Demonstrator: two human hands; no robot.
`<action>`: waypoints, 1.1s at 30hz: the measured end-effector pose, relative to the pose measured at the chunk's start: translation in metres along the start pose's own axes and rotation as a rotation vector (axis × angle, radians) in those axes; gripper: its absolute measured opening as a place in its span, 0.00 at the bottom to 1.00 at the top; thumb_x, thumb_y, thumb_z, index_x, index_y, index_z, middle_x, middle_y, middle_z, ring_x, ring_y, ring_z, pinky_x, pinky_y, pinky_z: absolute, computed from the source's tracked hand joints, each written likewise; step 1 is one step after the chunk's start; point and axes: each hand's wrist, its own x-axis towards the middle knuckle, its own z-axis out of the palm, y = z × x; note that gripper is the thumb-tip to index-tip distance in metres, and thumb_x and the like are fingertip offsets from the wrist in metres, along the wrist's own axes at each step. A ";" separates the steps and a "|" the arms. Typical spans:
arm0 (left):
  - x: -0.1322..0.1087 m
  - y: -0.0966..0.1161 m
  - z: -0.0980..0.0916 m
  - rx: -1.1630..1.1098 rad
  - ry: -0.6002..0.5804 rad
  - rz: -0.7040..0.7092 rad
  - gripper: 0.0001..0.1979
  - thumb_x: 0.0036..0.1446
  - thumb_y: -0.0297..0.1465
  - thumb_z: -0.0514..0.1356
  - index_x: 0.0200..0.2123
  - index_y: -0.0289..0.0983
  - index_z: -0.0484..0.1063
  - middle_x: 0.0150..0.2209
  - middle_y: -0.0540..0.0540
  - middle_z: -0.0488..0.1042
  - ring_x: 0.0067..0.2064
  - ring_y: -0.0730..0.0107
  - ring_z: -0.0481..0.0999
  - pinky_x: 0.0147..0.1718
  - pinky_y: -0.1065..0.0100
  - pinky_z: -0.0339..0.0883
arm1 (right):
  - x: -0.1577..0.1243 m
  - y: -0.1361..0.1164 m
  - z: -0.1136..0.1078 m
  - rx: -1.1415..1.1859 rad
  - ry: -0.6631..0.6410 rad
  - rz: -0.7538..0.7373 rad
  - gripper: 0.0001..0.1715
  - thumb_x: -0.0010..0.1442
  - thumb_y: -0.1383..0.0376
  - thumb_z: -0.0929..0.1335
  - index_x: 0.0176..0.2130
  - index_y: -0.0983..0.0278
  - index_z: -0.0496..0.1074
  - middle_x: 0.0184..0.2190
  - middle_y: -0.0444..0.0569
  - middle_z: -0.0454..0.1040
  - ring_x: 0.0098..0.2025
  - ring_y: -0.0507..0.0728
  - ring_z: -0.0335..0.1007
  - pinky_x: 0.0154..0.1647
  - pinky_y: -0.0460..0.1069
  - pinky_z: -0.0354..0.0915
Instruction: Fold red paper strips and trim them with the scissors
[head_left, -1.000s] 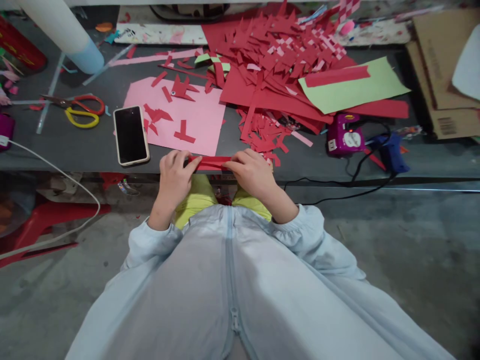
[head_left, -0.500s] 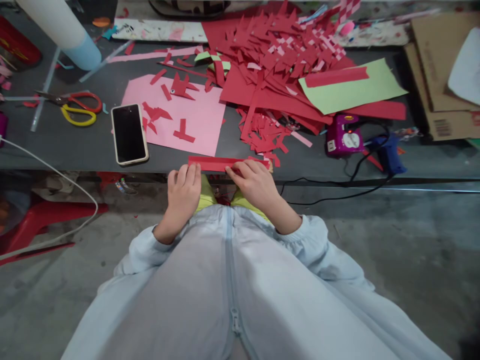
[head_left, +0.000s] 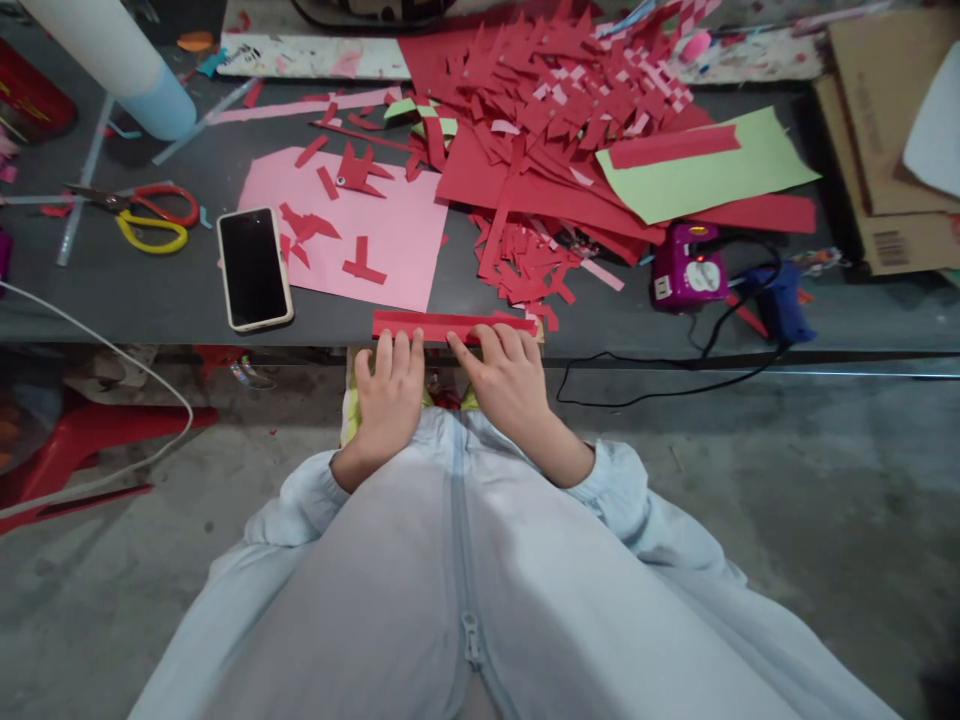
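A folded red paper strip (head_left: 435,322) lies along the front edge of the table. My left hand (head_left: 391,388) rests its outstretched fingertips on the strip's near edge, left of its middle. Farther right, my right hand (head_left: 511,378) has its fingers extended over the strip, the index finger pointing toward the left hand. Both hands are open, palms down, and neither is wrapped round the paper. Behind the strip is a pink paper sheet (head_left: 397,250) bearing red cut-outs, one a fish-like shape (head_left: 360,172) with an eye. Small red paper scraps (head_left: 525,262) lie just beyond my right hand.
A phone (head_left: 255,268) and scissors (head_left: 142,215) lie to the left. A heap of red paper pieces (head_left: 540,70) fills the back. At right are green paper (head_left: 705,190), a purple box (head_left: 686,270), a blue glue gun (head_left: 784,305) with a hanging cable, and cardboard (head_left: 892,120).
My left hand has slid right along the strip, toward my right hand, and its fingers have spread. My right hand has stayed nearly in place on the strip.
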 end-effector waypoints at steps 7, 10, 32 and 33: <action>-0.001 -0.010 -0.010 0.039 0.021 -0.074 0.26 0.63 0.27 0.50 0.64 0.32 0.62 0.60 0.30 0.68 0.66 0.45 0.60 0.58 0.44 0.57 | -0.018 0.023 0.009 -0.045 0.094 0.001 0.24 0.65 0.70 0.61 0.58 0.58 0.71 0.51 0.56 0.73 0.54 0.61 0.57 0.56 0.57 0.53; -0.002 -0.014 -0.012 0.044 0.044 -0.096 0.25 0.62 0.27 0.51 0.63 0.33 0.63 0.60 0.30 0.69 0.66 0.44 0.60 0.58 0.43 0.56 | -0.024 0.034 0.010 -0.024 0.090 0.008 0.25 0.64 0.71 0.62 0.58 0.56 0.71 0.52 0.55 0.73 0.55 0.61 0.56 0.55 0.56 0.53; 0.011 -0.011 0.002 -0.060 0.120 0.072 0.26 0.63 0.28 0.50 0.64 0.31 0.62 0.62 0.33 0.67 0.65 0.49 0.64 0.61 0.47 0.55 | -0.003 0.065 0.019 0.136 0.258 -0.041 0.14 0.64 0.69 0.65 0.45 0.57 0.78 0.40 0.48 0.79 0.47 0.57 0.64 0.51 0.54 0.56; 0.013 -0.008 0.002 -0.064 0.107 0.102 0.27 0.63 0.28 0.50 0.65 0.31 0.60 0.64 0.34 0.66 0.65 0.50 0.63 0.61 0.47 0.55 | 0.001 0.067 0.019 0.136 0.277 -0.046 0.14 0.64 0.69 0.65 0.44 0.57 0.78 0.40 0.48 0.79 0.46 0.57 0.64 0.51 0.54 0.55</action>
